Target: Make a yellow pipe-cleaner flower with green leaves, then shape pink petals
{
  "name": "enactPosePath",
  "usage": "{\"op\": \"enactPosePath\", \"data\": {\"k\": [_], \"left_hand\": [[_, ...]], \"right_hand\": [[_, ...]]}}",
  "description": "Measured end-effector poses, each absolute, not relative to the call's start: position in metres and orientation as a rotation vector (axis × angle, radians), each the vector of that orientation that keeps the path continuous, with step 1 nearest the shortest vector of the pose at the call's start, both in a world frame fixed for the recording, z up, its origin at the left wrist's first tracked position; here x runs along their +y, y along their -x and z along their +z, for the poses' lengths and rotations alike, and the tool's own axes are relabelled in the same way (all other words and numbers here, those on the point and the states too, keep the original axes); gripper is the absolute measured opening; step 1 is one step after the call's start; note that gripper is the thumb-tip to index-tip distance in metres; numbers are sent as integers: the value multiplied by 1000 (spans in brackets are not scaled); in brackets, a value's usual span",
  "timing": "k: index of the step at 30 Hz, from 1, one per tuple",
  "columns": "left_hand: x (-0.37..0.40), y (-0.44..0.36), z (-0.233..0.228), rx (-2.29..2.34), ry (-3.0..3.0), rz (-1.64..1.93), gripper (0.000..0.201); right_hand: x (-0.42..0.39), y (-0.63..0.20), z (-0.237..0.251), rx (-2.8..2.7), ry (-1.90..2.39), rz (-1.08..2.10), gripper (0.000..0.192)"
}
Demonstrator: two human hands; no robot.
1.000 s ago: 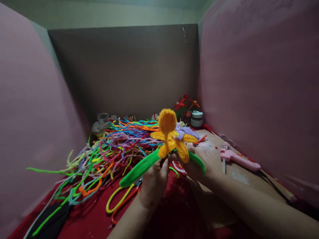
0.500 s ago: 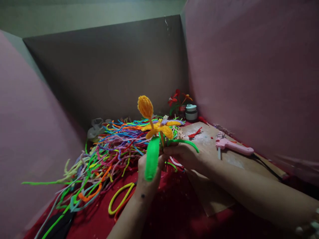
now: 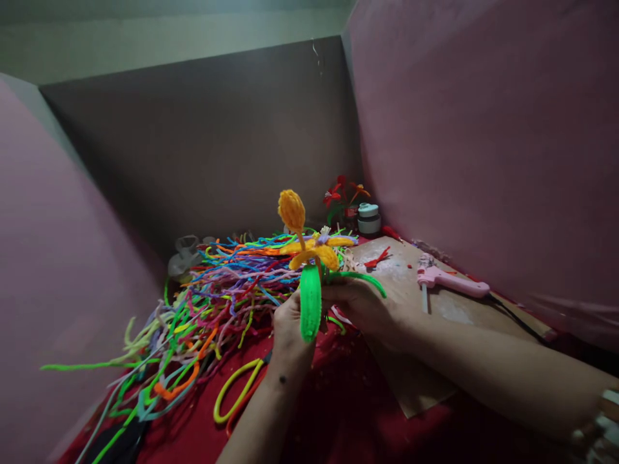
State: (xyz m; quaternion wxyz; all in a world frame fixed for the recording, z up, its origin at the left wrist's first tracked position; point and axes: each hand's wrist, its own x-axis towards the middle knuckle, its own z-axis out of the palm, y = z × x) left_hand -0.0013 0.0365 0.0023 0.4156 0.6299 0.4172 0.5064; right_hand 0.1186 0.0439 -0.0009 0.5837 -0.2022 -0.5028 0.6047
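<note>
Fuzzy pipe-cleaner flower (image 3: pixel 309 248), yellow petals, oval bud, looped green leaves, held upright above worktop middle. Left hand (image 3: pixel 289 328) pinches stem base; right hand (image 3: pixel 360 303) grips stem beside it. Tangled chenille stems (image 3: pixel 213 290) pile toward left edge; pink glue gun (image 3: pixel 452 280) on cardboard (image 3: pixel 425 380), right edge.

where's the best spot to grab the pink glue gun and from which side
Probably the glue gun by its long handle end at right, coming from above: it lies flat on the board, nozzle end left, cord trailing right, and nothing crowds the handle.
</note>
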Motion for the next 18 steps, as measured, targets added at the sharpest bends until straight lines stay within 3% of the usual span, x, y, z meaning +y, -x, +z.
{"op": "enactPosePath", "data": {"k": [7,15,18], "left_hand": [[35,2,5,1169,-1742,1119,34],[35,-1,6,1057,-1458,1247,29],[33,1,10,1011,-1364,1276,34]], "right_hand": [[46,-120,-1,-1002,400,1585,3],[52,-119,-5,-1037,339,1643,19],[49,-123,0,-1120,292,1629,16]]}}
